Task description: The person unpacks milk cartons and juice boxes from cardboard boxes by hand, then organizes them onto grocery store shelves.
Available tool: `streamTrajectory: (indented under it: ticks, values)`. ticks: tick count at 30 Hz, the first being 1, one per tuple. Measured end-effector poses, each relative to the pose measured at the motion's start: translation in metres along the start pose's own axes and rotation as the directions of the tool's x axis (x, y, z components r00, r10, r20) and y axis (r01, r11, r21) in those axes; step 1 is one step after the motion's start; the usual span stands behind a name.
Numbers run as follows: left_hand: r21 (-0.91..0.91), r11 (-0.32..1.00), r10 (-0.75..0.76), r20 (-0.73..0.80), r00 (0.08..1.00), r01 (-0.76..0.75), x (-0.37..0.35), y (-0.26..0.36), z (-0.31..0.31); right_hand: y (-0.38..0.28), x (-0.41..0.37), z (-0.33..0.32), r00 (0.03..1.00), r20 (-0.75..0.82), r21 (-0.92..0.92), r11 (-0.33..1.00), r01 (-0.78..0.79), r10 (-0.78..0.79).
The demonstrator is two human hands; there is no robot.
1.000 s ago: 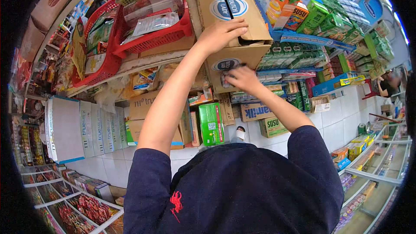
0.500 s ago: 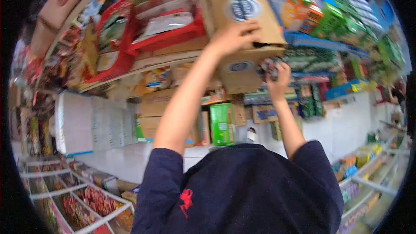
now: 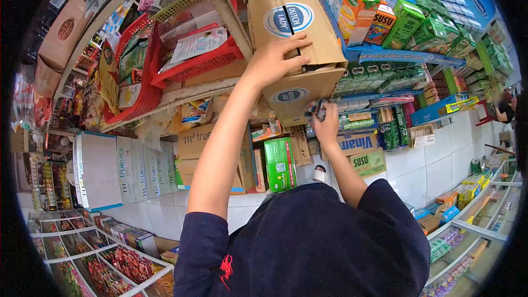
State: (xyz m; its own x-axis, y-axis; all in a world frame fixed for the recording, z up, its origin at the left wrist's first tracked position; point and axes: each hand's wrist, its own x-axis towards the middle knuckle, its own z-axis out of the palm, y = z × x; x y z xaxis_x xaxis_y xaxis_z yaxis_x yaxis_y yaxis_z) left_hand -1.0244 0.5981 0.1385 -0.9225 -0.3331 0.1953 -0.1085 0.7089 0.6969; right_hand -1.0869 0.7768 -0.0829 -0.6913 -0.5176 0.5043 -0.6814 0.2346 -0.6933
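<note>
A brown Dutch Lady carton [image 3: 324, 36] sits on the shelf with a dark gap along its near edge. My left hand [image 3: 280, 60] lies on it just below the printed logo, fingers stretched out over the cardboard. Below that edge is a front cardboard face [image 3: 286, 111] with a smaller Dutch Lady logo. Close by its lower right corner, my right hand [image 3: 328, 122] is closed around a crumpled, dark, patterned cloth [image 3: 318, 111], mostly covered by the fingers.
Red baskets [image 3: 190, 58] stand on the shelf at left; milk cartons [image 3: 360, 14] stand at right. A green box [image 3: 280, 164] and a Vinamilk carton [image 3: 357, 143] are lower down. Glass-topped cases [image 3: 104, 250] flank me. Another person [image 3: 503, 109] is at far right.
My right hand has moved left and down with the cloth, from the carton's right edge to beside its front face. The left hand has slid slightly lower and left, still on the carton.
</note>
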Motion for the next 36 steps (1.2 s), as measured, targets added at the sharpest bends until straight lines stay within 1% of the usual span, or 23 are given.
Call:
streamTrajectory:
  ticks: [1,3,5,9,11,13,15,17,18,19,21,22,23,24,25,26,28,29,31,32,34,35,36]
  values:
    - [-0.001,1.000,0.010,-0.003,1.000,-0.010,0.001,0.000,-0.001,0.004,-0.006,0.005,0.992,0.101,-0.035,0.997,-0.073,0.076]
    - [-0.008,1.000,0.005,-0.005,1.000,-0.005,0.002,0.001,-0.003,0.021,-0.022,0.022,0.984,0.129,-0.055,0.991,-0.119,0.125]
    - [-0.023,1.000,-0.004,-0.003,1.000,0.004,0.001,0.001,0.001,0.029,-0.033,0.035,0.944,0.156,-0.037,0.957,-0.287,0.289]
    - [0.055,0.998,0.021,0.001,1.000,-0.021,0.003,0.000,0.000,0.032,-0.043,0.057,0.938,0.041,-0.053,0.938,-0.343,0.345]
    - [0.053,0.998,0.032,-0.004,0.999,-0.031,0.002,0.001,0.000,0.032,-0.047,0.064,0.931,0.034,-0.006,0.931,-0.365,0.365]
    - [0.053,0.998,0.018,-0.002,1.000,-0.018,0.001,0.000,0.001,0.035,-0.053,0.074,0.838,0.023,0.097,0.833,-0.544,0.545]
    - [0.053,0.999,-0.003,-0.004,1.000,0.003,0.002,-0.002,0.001,0.047,-0.062,0.085,0.822,0.036,0.115,0.815,-0.568,0.568]
    - [0.056,0.998,0.032,-0.009,0.999,-0.031,0.002,-0.003,0.001,0.087,-0.082,0.116,0.774,0.117,0.209,0.746,-0.632,0.622]
    - [0.035,0.999,0.024,-0.009,1.000,-0.023,0.002,-0.003,0.002,0.116,-0.096,0.142,0.668,0.205,0.335,0.590,-0.734,0.715]
    - [0.036,0.999,0.006,-0.009,1.000,-0.006,0.002,-0.003,0.003,0.120,-0.103,0.143,0.662,0.220,0.329,0.585,-0.742,0.716]
    - [0.023,1.000,0.015,-0.026,1.000,-0.014,0.002,-0.002,0.002,0.124,-0.107,0.153,0.723,0.273,0.277,0.667,-0.691,0.635]
    - [0.047,0.999,0.018,-0.018,1.000,-0.018,0.001,0.001,0.000,0.139,-0.121,0.174,0.723,0.198,0.264,0.675,-0.689,0.662]
    - [0.046,0.998,0.044,-0.023,0.999,-0.043,0.003,-0.001,-0.001,0.135,-0.116,0.180,0.737,0.211,0.280,0.683,-0.675,0.642]
    - [0.055,0.998,0.039,-0.028,0.999,-0.038,0.003,-0.002,-0.001,0.131,-0.115,0.184,0.588,0.367,0.451,0.415,-0.790,0.721]
    - [0.058,0.998,0.031,-0.030,0.999,-0.030,0.001,0.000,0.000,0.128,-0.117,0.186,0.425,0.543,0.536,0.091,-0.840,0.725]
    - [0.061,0.998,0.035,-0.030,0.999,-0.033,0.001,0.000,-0.001,0.133,-0.129,0.204,0.432,0.553,0.532,0.096,-0.841,0.713]
    - [0.055,0.998,0.017,-0.038,0.999,-0.015,0.000,0.000,-0.002,0.146,-0.159,0.253,0.531,0.582,0.488,0.258,-0.834,0.617]
    - [0.039,0.999,0.005,-0.030,1.000,-0.004,0.000,0.000,-0.001,0.122,-0.146,0.242,0.492,0.622,0.373,0.322,-0.870,0.610]
    - [0.036,0.999,0.032,-0.038,0.999,-0.030,-0.002,-0.002,0.000,0.036,-0.081,0.163,0.312,0.795,0.363,0.003,-0.932,0.520]
    - [0.032,0.999,0.015,-0.028,0.999,-0.015,-0.001,-0.002,0.001,0.016,-0.059,0.136,0.327,0.788,0.375,0.014,-0.927,0.521]
    - [0.036,0.999,0.020,-0.027,0.999,-0.019,0.000,-0.002,-0.002,-0.009,-0.026,0.100,0.244,0.889,0.299,-0.087,-0.950,0.387]
    - [0.038,0.999,0.028,-0.023,0.999,-0.028,0.000,-0.004,-0.001,-0.003,-0.012,0.085,0.262,0.903,0.274,0.012,-0.962,0.340]
    - [0.037,0.999,0.037,-0.018,0.999,-0.036,0.000,-0.005,0.000,-0.017,0.010,0.055,0.334,0.890,0.328,0.075,-0.942,0.311]
